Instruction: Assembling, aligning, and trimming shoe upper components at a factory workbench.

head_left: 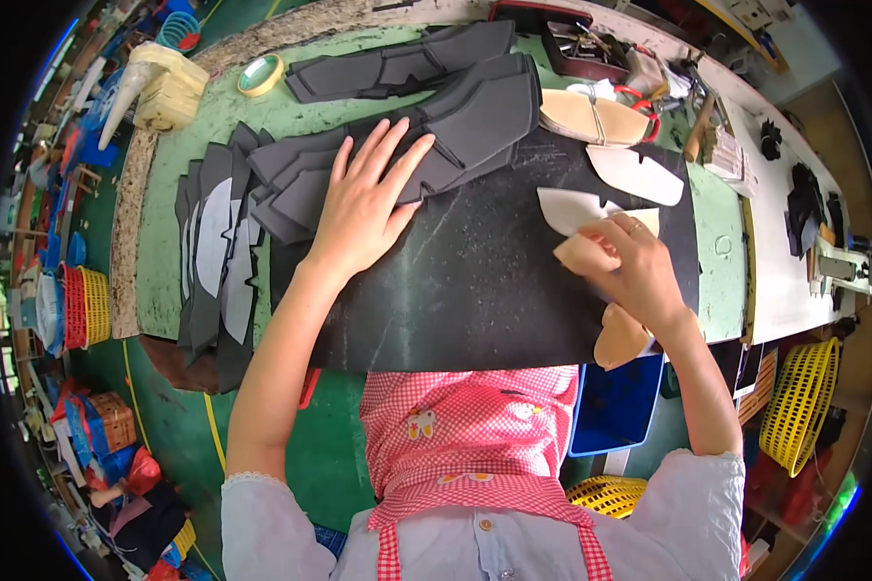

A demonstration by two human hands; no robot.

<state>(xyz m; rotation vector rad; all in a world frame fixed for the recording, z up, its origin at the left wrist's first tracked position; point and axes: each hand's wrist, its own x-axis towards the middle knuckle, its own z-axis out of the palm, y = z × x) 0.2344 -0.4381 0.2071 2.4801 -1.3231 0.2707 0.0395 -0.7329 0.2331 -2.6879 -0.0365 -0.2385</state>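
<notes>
My left hand (363,203) lies flat, fingers spread, on a stack of dark grey foam-like cut pieces (480,116). Their edges are curved and notched. At the right, my right hand (641,271) is closed, with the tip of a tan curved piece (574,255) poking out at its left; the fingers hide the rest. Just beyond it lie a white notched piece (564,207) and another white curved piece (639,174). Below my right wrist, a tan rounded piece (620,337) rests near the edge of the black mat (436,290).
More dark grey pieces (402,66) lie at the back, and grey and white pieces (218,242) overlap at the left. A tape roll (260,75), a tied tan bundle (596,118), a hammer (700,126) and a tool box (581,53) surround the mat. A blue bin (615,407) stands below.
</notes>
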